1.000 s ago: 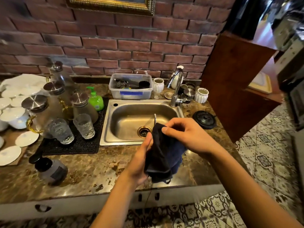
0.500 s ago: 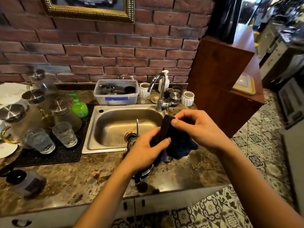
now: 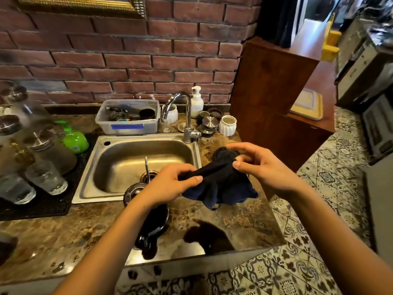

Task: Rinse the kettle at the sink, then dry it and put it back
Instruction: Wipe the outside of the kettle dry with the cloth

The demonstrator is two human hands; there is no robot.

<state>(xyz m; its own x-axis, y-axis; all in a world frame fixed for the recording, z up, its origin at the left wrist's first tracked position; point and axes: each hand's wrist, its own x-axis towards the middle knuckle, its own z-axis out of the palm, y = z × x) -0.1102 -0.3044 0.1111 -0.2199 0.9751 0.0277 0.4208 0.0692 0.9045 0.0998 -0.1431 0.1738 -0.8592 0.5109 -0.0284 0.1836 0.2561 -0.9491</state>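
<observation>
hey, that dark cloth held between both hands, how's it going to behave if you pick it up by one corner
Probably floppy: the cloth sags in folds below the left hand and right hand. Likely light, since fingertip pinches hold it up. It would probably droop and bunch rather than keep a shape.

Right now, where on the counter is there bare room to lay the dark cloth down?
Bare stone lies in front of the sink, left of the kettle, below the black mat. A second free patch is right of the kettle, under the cloth both hands hold. The mat's glasses and the ledge behind the faucet are crowded.
</observation>
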